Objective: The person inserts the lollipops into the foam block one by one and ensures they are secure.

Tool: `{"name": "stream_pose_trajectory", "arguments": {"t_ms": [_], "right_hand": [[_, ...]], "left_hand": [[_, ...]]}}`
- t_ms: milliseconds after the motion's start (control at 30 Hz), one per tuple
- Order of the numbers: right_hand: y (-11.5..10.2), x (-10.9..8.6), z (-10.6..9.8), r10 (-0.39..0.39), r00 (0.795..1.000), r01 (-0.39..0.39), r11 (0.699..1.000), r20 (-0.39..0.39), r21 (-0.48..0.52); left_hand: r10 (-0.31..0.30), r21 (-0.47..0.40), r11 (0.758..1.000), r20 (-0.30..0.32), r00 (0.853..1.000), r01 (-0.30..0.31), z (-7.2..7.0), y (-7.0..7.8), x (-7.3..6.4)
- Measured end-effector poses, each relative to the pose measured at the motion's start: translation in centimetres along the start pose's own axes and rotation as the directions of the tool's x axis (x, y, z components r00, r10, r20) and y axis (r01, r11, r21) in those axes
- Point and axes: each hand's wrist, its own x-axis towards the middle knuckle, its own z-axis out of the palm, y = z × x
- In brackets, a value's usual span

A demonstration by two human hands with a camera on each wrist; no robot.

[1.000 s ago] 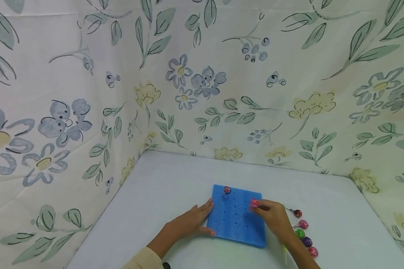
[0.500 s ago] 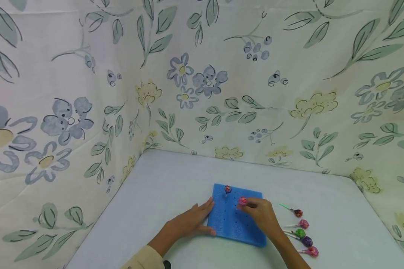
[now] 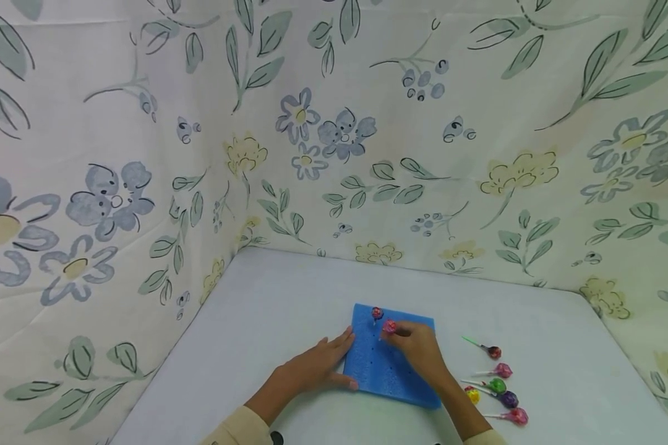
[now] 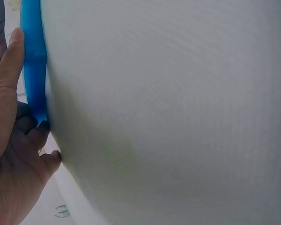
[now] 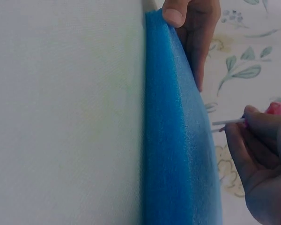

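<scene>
In the head view a blue foam block (image 3: 389,377) with small holes lies on the table. My left hand (image 3: 317,369) rests along its left edge, fingers extended, thumb at the near left corner. My right hand (image 3: 420,352) pinches a pink lollipop (image 3: 389,326) above the block's far part. In the right wrist view, the white lollipop stick (image 5: 227,122) points toward the foam, its tip apart from the surface. A red-wrapped lollipop (image 3: 376,313) stands upright in the block near its far left corner.
Right of the block lie several lollipops, among them a dark red one (image 3: 494,352), a green one (image 3: 497,385), a purple one (image 3: 509,399) and a yellow one (image 3: 472,395). A floral cloth (image 3: 401,136) hangs behind the white table (image 3: 289,290).
My right hand has carried the pink lollipop leftward across the block, closer to the standing red one. The yellow lollipop has come into fuller view. My left hand has stayed in place.
</scene>
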Motion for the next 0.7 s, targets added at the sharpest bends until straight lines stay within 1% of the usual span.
{"name": "stream_pose_trajectory", "arguments": {"t_ms": [367, 533, 700], "right_hand": [[0.4, 0.9, 0.8, 0.012, 1.0, -0.012, 0.998, 0.008, 0.059], [0.3, 1.3, 1.0, 0.009, 1.0, -0.009, 0.999, 0.0, 0.047], [0.1, 1.5, 1.2, -0.018, 1.0, 0.018, 0.999, 0.01, 0.035]], "left_hand": [[0.01, -0.002, 1.0, 0.0, 1.0, -0.01, 0.1, 0.0, -0.1], [0.026, 0.008, 1.0, -0.007, 1.0, -0.025, 0.2, -0.2, 0.0], [0.031, 0.01, 0.999, -0.011, 0.999, -0.031, 0.1, -0.4, 0.0]]}}
